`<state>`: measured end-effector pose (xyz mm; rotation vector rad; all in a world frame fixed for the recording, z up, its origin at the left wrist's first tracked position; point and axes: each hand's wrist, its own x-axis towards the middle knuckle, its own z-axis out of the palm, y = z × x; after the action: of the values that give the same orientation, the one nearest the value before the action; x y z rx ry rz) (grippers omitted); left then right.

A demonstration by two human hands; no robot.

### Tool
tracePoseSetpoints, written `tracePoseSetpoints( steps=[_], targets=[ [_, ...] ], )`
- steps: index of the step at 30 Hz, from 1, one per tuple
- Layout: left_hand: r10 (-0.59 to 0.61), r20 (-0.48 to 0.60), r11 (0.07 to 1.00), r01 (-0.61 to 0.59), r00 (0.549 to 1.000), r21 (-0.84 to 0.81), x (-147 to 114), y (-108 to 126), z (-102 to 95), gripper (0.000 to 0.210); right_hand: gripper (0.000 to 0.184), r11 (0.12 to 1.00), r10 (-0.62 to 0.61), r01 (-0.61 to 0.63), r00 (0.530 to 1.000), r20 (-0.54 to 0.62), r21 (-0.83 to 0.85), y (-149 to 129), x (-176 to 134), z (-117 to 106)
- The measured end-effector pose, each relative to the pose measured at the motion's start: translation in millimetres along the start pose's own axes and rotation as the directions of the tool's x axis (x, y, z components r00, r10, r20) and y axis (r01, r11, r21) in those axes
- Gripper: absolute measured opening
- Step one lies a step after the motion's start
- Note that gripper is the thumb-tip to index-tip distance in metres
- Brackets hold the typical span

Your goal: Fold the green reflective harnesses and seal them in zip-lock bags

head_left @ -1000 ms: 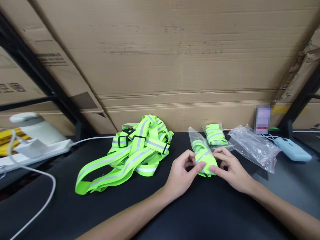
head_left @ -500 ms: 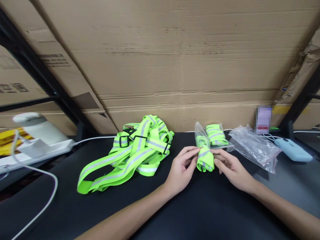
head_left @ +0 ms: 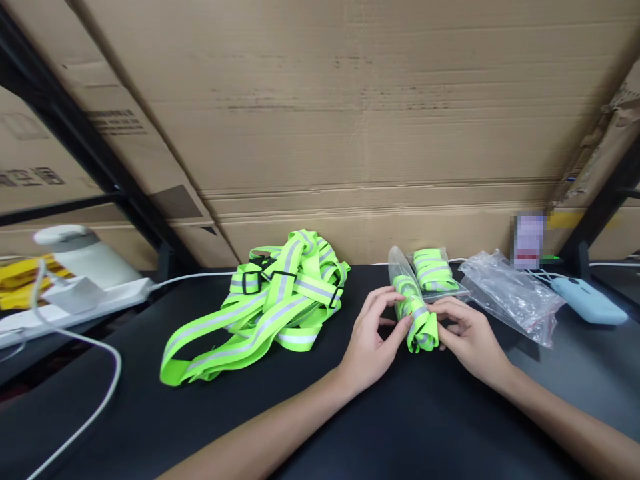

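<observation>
A folded neon-green reflective strap (head_left: 423, 328) with grey stripes sits partly inside a clear plastic bag (head_left: 398, 260), its near end sticking out of the bag's mouth. My left hand (head_left: 371, 337) is closed on the left side of the bag and strap, thumb toward me. On the right side, my right hand (head_left: 469, 337) pinches the strap near the bag's opening; some of its fingertips are hidden behind it. Just beyond, a bagged strap (head_left: 433, 270) lies against the cardboard. To the left is a loose heap of reflective straps (head_left: 290, 293) with black buckles.
Clear plastic bags (head_left: 510, 293) lie to the right, beside a light-blue power bank (head_left: 587, 300) and a blurred-out upright item (head_left: 529, 240). At left are a white power strip (head_left: 115, 297), a pale bottle (head_left: 95, 257) and a looping cable (head_left: 113, 383). Cardboard (head_left: 320, 120) stands behind the black table (head_left: 400, 427).
The strap's near end has shifted slightly right and toward me, and more of the strap shows between my hands. My left thumb has moved onto the strap. The view has shifted a little.
</observation>
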<state>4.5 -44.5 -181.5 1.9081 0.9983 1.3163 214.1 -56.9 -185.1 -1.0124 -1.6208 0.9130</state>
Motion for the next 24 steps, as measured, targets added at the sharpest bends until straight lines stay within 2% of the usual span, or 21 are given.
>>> tracePoseSetpoints(
  steps=[4,11,14,16,19,21,24],
  targets=[
    [0.076,0.026,0.994,-0.078,0.997,0.072,3.1,-0.7,-3.9,0.016,0.022,0.994,0.027,-0.033,0.998,0.054,0.107,0.3,-2.2,2.8],
    [0.09,0.035,0.973,-0.095,0.995,0.208,4.9,-3.1,-7.7,0.019,0.032,0.996,-0.035,0.019,0.981,0.189,0.082,-11.6,-5.6,-0.5],
    [0.084,0.066,0.974,-0.096,0.994,0.206,6.6,-3.5,-9.6,0.016,0.035,0.998,0.046,-0.053,0.985,0.167,0.039,-12.6,-5.3,2.3],
    [0.082,0.081,0.977,-0.096,0.993,0.189,8.8,-3.9,-11.6,0.009,0.037,0.992,0.094,-0.106,0.983,0.157,0.068,-11.0,-4.2,4.1],
    [0.115,0.094,0.972,-0.132,0.989,0.195,12.2,-6.5,-15.5,0.01,0.043,0.986,0.131,-0.142,0.983,0.132,0.084,-7.5,-1.6,4.3],
    [0.194,0.123,0.938,-0.221,0.973,0.269,13.6,-9.6,-17.8,0.01,0.045,0.991,0.125,-0.128,0.99,0.058,0.048,-5.6,0.1,3.1],
    [0.343,0.187,0.807,-0.39,0.921,0.443,15.0,-14.5,-19.6,0.011,0.045,0.99,0.138,-0.137,0.99,-0.026,0.028,-4.2,1.0,1.2]
  ],
)
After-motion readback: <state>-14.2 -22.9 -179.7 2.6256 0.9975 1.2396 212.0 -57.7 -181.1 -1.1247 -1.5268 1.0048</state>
